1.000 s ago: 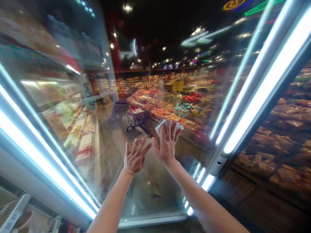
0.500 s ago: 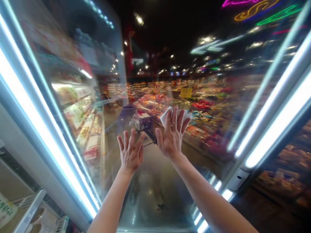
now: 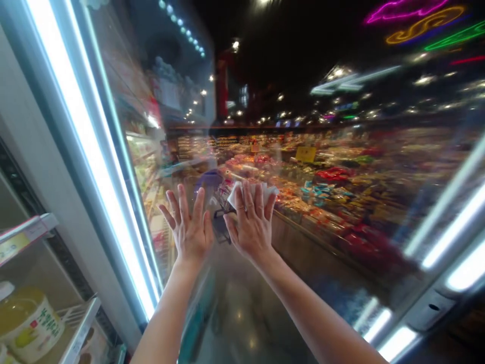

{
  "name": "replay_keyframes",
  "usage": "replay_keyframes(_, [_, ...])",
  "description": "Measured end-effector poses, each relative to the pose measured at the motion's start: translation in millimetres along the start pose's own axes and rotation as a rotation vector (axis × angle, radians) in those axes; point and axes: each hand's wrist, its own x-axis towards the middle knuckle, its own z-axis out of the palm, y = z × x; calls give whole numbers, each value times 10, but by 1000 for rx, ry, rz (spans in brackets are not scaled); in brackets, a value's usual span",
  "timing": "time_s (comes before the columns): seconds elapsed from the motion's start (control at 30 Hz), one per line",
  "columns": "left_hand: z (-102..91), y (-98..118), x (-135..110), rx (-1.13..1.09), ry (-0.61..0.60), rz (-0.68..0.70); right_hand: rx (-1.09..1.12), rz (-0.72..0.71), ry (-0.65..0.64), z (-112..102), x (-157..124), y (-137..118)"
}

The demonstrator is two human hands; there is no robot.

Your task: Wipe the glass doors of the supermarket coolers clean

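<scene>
My right hand (image 3: 253, 222) lies with its fingers stretched out over a folded white cloth (image 3: 271, 191), pressing it to a clear glass door (image 3: 242, 298). Parts of the cloth show past the fingertips; the rest is hidden beneath the fingers. To its left, my left hand (image 3: 189, 227) is open with the fingers spread, holding nothing. Its palm faces the glass; whether it touches the pane I cannot tell. Both arms reach forward from the bottom of the head view.
A bright light strip (image 3: 71, 116) runs down the left frame. At lower left, shelves hold a bottle of yellowish drink (image 3: 28, 321). Through the glass show a shopping cart (image 3: 223, 197), a blurred produce display (image 3: 326, 202) and a yellow sign (image 3: 305, 153). Neon lines glow at upper right.
My right hand has moved down and left with the cloth. The left hand has shifted left and slightly up. The view has turned left, showing more of the shelves and bottle.
</scene>
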Motion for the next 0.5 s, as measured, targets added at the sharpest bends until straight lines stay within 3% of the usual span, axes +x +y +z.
replay_keyframes(0.2, [-52, -196, 22, -9, -39, -49, 20, -24, -28, 29, 366, -295])
replay_keyframes(0.27, [-57, -249, 15, -23, -31, -54, 13, -49, -60, 48, 346, -341])
replay_keyframes(0.4, [-55, -311, 3, -45, -17, -44, -18, -236, -155, 83, 162, -258])
replay_keyframes(0.5, [-43, -273, 40, -53, -2, -36, -34, -244, -160, -9, 279, -80])
